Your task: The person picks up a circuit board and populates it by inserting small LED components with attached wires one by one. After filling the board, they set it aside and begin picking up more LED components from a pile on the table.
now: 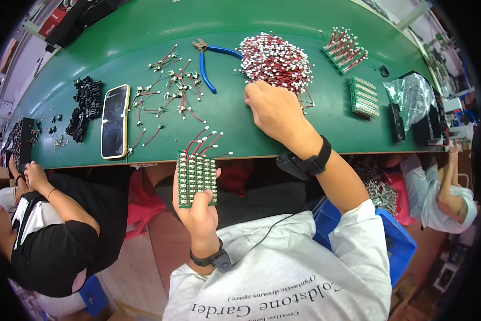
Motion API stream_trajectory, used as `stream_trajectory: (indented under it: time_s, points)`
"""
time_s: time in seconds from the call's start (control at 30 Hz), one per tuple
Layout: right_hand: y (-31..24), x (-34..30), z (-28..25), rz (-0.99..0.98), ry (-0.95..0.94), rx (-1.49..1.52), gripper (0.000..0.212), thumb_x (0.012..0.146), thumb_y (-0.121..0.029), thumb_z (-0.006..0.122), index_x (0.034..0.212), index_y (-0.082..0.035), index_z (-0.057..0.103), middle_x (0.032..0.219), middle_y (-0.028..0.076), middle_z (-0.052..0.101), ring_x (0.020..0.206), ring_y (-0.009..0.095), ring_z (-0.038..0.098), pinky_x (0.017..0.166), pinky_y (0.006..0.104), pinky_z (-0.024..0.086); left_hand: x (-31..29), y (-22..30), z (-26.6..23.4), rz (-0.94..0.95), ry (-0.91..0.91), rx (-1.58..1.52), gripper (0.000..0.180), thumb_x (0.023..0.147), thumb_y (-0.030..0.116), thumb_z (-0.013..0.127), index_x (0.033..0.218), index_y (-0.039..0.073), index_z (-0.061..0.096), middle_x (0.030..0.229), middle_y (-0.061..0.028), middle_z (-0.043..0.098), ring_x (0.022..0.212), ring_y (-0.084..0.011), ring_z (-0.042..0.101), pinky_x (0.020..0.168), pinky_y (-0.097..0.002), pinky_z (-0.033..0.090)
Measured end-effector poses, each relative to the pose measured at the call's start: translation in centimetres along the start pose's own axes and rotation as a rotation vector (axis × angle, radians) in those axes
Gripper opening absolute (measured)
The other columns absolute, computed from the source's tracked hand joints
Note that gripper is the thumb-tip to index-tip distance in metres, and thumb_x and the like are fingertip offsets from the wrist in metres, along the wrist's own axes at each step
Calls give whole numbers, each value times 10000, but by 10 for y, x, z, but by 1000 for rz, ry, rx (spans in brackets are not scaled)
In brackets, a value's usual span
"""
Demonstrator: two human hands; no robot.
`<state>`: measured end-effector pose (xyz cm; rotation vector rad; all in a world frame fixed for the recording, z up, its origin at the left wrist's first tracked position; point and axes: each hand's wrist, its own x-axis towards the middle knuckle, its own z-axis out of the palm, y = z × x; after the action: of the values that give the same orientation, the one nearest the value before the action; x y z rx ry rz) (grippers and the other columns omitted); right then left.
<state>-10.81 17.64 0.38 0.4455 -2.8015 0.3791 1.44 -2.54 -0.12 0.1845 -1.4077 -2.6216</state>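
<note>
My left hand [198,214] grips a green circuit board panel [196,182] near the table's front edge, thumb across its face. Rows of small white connectors cover the panel, and several red wires with white plugs stick out from its far end. My right hand [276,111] is closed at the near side of a large heap of red wires with white plugs [275,59]. Its fingertips are hidden under the hand, so what they hold does not show. Left of the heap lie blue-handled cutting pliers [205,67], jaws pointing away.
Small wired boards [179,88] lie scattered left of the pliers. Beyond them are a phone [115,122] and black parts [84,107]. At right are a wired panel [345,51], stacked panels [364,97] and a plastic bag [411,99]. A blue bin [401,241] stands beside me; people sit either side.
</note>
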Motion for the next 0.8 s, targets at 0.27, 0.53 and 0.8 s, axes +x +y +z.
stream_trajectory:
  time_s: [0.27, 0.53, 0.8]
  points:
    - [13, 0, -3, -59, -4, 46, 109, 823, -60, 648, 913, -71, 587, 864, 90, 566, 719, 336, 616, 617, 444, 498, 2, 3, -6, -14, 12, -26, 705, 670, -135, 376, 1374, -139, 403, 1210, -240, 586, 1053, -320, 647, 943, -505, 554]
    - [-9, 16, -14, -367, 282, 478, 155, 799, 28, 663, 929, -20, 594, 891, 121, 589, 741, 294, 590, 666, 362, 489, 8, 7, -1, -100, -13, -135, 647, 698, -106, 400, 1343, -129, 434, 1213, -231, 581, 1067, -335, 640, 928, -558, 562]
    - [-37, -11, -17, 0, -12, 997, 99, 880, -24, 665, 968, 15, 640, 806, 91, 621, 709, 138, 605, 635, 283, 478, 9, 6, -5, -106, 10, -75, 727, 726, -64, 414, 1447, -79, 323, 1333, -252, 516, 1181, -383, 578, 950, -593, 533]
